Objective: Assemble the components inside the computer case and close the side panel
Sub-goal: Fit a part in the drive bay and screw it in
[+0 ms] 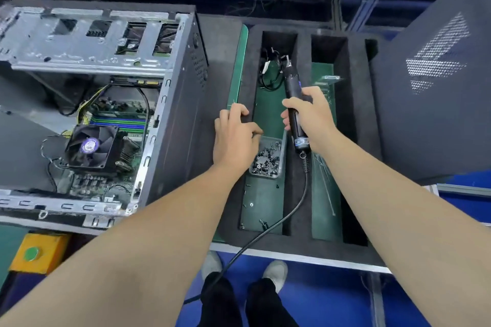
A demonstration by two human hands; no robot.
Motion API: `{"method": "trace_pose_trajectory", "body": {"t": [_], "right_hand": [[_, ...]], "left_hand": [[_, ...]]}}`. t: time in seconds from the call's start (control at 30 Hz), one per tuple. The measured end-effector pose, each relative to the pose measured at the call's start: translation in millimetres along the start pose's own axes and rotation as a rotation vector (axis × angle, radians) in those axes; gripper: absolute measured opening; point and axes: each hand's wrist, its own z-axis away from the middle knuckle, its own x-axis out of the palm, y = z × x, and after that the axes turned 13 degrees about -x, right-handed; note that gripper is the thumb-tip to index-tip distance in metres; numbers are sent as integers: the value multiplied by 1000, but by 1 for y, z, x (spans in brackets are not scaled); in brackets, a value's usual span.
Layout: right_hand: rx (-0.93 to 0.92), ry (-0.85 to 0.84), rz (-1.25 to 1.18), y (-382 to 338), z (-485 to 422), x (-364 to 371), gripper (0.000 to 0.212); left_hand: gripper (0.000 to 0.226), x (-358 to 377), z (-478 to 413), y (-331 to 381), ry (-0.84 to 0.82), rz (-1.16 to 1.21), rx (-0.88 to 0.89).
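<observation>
**Workbench status: driver gripped, fastener pick-up at the bin**

Workbench layout places the computer case (183, 93) at left, lying with its open side up, so the cooler fan (90, 145) and board are reachable from above. Its side panel (430, 87) stands well apart at right, not yet fitted.

Between them sits a foam organiser (304, 48) with long slots.

1. Right hand (310, 117): fingers wrapped firmly round the barrel of the electric screwdriver (292, 82), which lies along the first slot, tip pointing away. Judgement: this grip keeps the tool ready while the other hand fetches a fastener. Its cord (292, 215) trails out over the near edge of the bench.
2. Left hand (233, 138): fingers bent, fingertips at the foam edge, thumb reaching toward the screw bin (283, 151). Whether a screw is pinched cannot be told.

Container contents:
- Screw bin: a heap of small dark screws (267, 159).
- First slot: the bin, a cable bundle (271, 71) at the far end, and stray screws on the green floor.
- Second slot: thin metal parts, too blurred to identify.

Judgement: internal fastening is still under way; panel closure remains outstanding
</observation>
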Motion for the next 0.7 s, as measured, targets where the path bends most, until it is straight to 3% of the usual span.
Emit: {"method": "trace_pose_trajectory", "body": {"t": [0.27,0.47,0.57,0.7], "right_hand": [[-52,67,103,12,-2,12,33],[-66,82,114,13,4,13,33],[-74,90,101,12,6,14,34],[-67,75,105,12,6,11,38]], "left_hand": [[8,5,-2,-1,32,73,-14],[13,6,-5,9,40,-60,80],[13,12,-5,26,-35,-447,364],[18,11,-5,34,-175,-757,318]]}}
